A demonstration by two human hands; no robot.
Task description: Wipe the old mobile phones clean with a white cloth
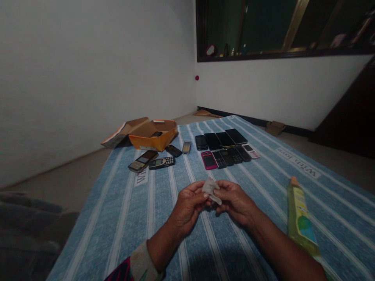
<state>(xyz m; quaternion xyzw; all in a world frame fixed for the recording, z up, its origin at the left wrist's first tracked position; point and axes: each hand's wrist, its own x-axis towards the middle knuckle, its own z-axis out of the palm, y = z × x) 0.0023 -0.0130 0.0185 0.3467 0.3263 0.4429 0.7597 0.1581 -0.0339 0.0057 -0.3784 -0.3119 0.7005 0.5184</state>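
Both of my hands are together above the near middle of the table. A crumpled white tissue (pixel 210 188) is pinched between them. My left hand (pixel 189 207) closes thumb and fingers on its left side. On the other side, my right hand (pixel 234 199) grips it the same way. Whether anything small is wrapped inside the tissue is hidden. Just beyond my hands lies a pink phone (pixel 209 160), first in a row of several keypad phones (pixel 227 157). Behind that row are several dark-screened phones (pixel 224 139).
An open orange cardboard box (pixel 154 141) sits at the far left with a phone inside. Several loose phones lie before it, including a dark keypad phone (pixel 162 162). A bottle of yellow-green liquid (pixel 301 218) is right of my right forearm. Striped blue cloth (pixel 117 234) covers the table.
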